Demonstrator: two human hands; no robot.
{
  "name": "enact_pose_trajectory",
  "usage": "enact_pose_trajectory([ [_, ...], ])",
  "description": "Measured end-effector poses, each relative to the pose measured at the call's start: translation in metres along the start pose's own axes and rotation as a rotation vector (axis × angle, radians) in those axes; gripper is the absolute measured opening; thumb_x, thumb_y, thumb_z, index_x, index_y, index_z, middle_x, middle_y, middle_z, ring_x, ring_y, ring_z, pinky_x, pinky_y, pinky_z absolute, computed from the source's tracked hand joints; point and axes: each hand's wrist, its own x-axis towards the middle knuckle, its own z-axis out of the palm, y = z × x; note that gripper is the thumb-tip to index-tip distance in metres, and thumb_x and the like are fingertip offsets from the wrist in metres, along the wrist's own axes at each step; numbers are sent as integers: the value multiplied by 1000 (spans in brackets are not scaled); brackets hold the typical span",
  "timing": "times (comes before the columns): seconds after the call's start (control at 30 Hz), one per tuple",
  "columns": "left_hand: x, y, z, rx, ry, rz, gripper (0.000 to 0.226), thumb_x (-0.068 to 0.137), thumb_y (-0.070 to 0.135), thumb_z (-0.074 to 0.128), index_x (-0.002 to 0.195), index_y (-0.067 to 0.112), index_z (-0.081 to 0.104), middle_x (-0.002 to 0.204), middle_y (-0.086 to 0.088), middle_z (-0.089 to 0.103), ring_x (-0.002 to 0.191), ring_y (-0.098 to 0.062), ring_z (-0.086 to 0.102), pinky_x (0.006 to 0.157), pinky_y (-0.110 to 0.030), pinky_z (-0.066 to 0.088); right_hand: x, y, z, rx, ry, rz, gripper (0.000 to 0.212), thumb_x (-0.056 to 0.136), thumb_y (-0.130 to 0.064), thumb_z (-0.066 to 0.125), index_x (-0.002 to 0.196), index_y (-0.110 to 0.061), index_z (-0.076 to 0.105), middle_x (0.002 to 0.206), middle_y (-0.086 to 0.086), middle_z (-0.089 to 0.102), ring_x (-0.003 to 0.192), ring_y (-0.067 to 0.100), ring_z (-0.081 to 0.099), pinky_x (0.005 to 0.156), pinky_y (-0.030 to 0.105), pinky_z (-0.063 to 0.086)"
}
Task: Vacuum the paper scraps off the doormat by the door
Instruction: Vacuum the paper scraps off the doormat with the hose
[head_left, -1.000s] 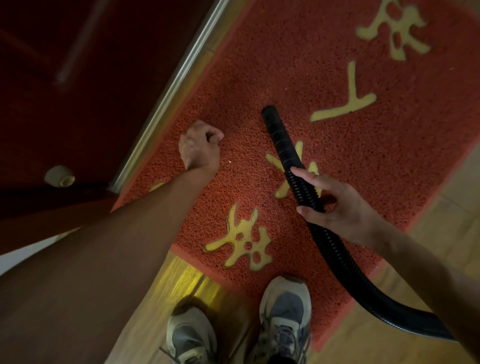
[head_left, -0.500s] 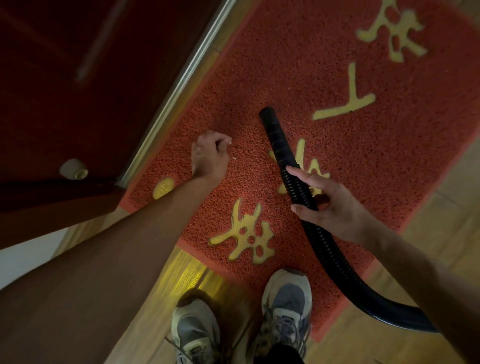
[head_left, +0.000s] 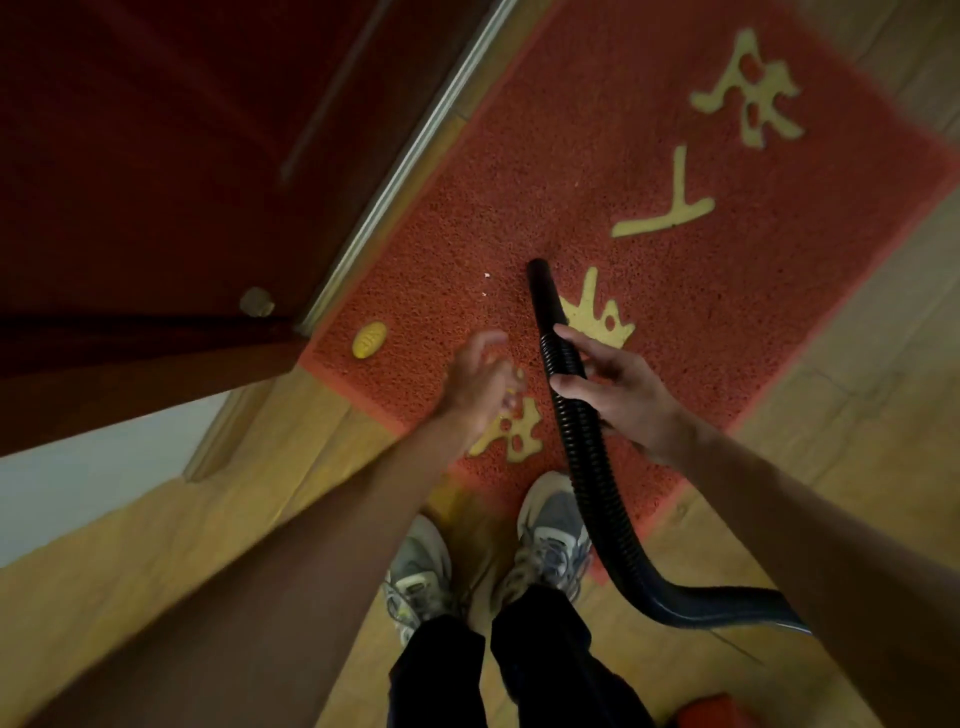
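Note:
A red doormat (head_left: 649, 156) with yellow characters lies along the door sill. Two tiny white paper scraps (head_left: 487, 275) sit on it, left of the nozzle tip. My right hand (head_left: 618, 395) grips the black ribbed vacuum hose (head_left: 582, 447) a short way behind its smooth nozzle, whose mouth rests on the mat. My left hand (head_left: 480, 382) hovers blurred above the mat's near edge, just left of the hose, fingers loosely spread and holding nothing.
A dark red door (head_left: 156, 156) and its metal sill (head_left: 415, 156) border the mat on the left, with a door stop (head_left: 256, 302) at its foot. My two grey shoes (head_left: 550, 535) stand at the mat's near edge on wooden flooring. A red object (head_left: 711, 712) shows bottom right.
My left hand lifted from a curled press on the mat near the door and drew back toward me, opening. The view tilted back. The hose and right hand kept their grip.

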Motion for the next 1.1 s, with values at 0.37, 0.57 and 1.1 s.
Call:
enact_pose_trajectory([
  [0.37, -148, -38, 10, -326, -185, -24, 83, 69, 23, 84, 128, 66, 44, 113, -16, 71, 98, -28, 71, 87, -41, 58, -15, -26, 47, 65, -3, 158, 57, 91, -22, 68, 141, -38, 49, 90, -1, 70, 82, 19, 70, 78, 44, 55],
  [0.57, -147, -33, -5, -347, -86, 15, 77, 86, -13, 65, 135, 43, 45, 96, -8, 68, 80, -14, 66, 76, -34, 58, -2, -40, 70, 83, -30, 198, 54, 91, -20, 68, 140, -38, 51, 83, -5, 68, 71, 12, 68, 54, 26, 49],
  [1.1, -134, 2, -9, -258, -102, -83, 75, 91, -2, 66, 140, 49, 43, 105, -6, 76, 74, 2, 71, 52, -15, 52, 15, -56, 56, -81, 18, 138, 58, 91, -25, 67, 143, -35, 45, 91, 3, 69, 85, 17, 71, 76, 45, 61],
])
